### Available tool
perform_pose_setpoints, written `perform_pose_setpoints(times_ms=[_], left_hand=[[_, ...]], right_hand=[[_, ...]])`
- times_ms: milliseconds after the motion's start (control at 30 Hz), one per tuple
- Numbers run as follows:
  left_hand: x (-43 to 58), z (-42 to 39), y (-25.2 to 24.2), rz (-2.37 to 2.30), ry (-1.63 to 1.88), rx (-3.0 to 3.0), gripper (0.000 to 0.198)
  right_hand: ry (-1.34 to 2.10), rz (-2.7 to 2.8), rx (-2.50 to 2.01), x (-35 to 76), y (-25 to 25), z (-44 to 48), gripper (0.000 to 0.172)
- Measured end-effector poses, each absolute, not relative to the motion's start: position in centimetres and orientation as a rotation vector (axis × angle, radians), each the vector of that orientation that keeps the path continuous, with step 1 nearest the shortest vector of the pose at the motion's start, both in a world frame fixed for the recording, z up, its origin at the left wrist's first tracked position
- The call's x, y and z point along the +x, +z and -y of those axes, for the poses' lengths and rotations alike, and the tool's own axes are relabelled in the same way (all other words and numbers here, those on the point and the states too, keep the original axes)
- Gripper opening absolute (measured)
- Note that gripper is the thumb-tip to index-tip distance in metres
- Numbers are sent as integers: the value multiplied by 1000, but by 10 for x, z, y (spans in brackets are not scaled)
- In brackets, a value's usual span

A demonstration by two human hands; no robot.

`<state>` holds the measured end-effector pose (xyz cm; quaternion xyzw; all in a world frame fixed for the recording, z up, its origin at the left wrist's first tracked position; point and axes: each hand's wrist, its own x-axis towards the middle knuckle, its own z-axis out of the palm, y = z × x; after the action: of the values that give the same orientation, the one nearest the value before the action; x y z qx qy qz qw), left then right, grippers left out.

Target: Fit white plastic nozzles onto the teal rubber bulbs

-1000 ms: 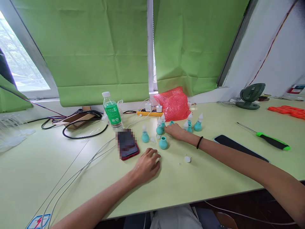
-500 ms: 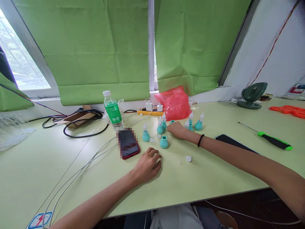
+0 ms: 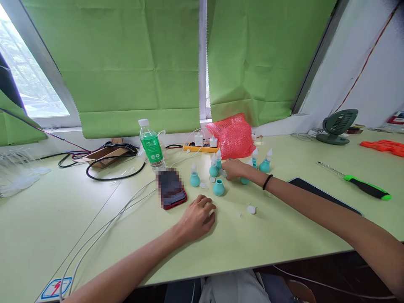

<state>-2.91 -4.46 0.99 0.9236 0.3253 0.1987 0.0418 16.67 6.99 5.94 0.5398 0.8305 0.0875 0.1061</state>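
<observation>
Reaching among small teal bulb-shaped pieces with white flame-like tops, my right hand [image 3: 232, 169] has its fingers curled downward. Its fingertips are largely hidden, and whatever they hold cannot be made out. A pale scrap [image 3: 222, 173] shows at the fingers. Close by on its left is a teal piece with a white tip [image 3: 213, 170]. An open-mouthed teal pot [image 3: 219, 187] without a top stands between my hands. Another teal piece [image 3: 245, 181] is partly covered by my right wrist. My left hand [image 3: 197, 216] rests on the table, fingers loosely bent and slightly apart, holding nothing.
A phone [image 3: 172, 189] lies left of my hands, near a water bottle [image 3: 151, 145]. Behind are a yellow power strip [image 3: 202, 147] and red bubble wrap [image 3: 235, 136]. A dark tablet-like slab [image 3: 325, 195], a screwdriver [image 3: 355, 181] and a fan [image 3: 337, 126] sit to the right.
The view has shifted slightly. A teal piece now shows beneath my right wrist where none was visible before. My right hand remains among the pieces; my left hand has stayed put.
</observation>
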Motion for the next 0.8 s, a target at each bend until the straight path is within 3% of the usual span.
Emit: perform_pose_setpoints(times_ms=[233, 400, 600, 800], left_hand=[[-29, 45, 9, -969, 662, 2807, 22], [-30, 45, 10, -955, 682, 2791, 22], [-29, 47, 13, -958, 756, 2588, 22], [-27, 50, 17, -962, 980, 2010, 40]], right_hand=[[256, -2515, 1656, 161, 55, -65, 33], [283, -2514, 1730, 162, 49, -59, 22], [359, -2586, 1801, 181, 72, -26, 20], [-170, -3263, 1284, 177, 73, 27, 15]])
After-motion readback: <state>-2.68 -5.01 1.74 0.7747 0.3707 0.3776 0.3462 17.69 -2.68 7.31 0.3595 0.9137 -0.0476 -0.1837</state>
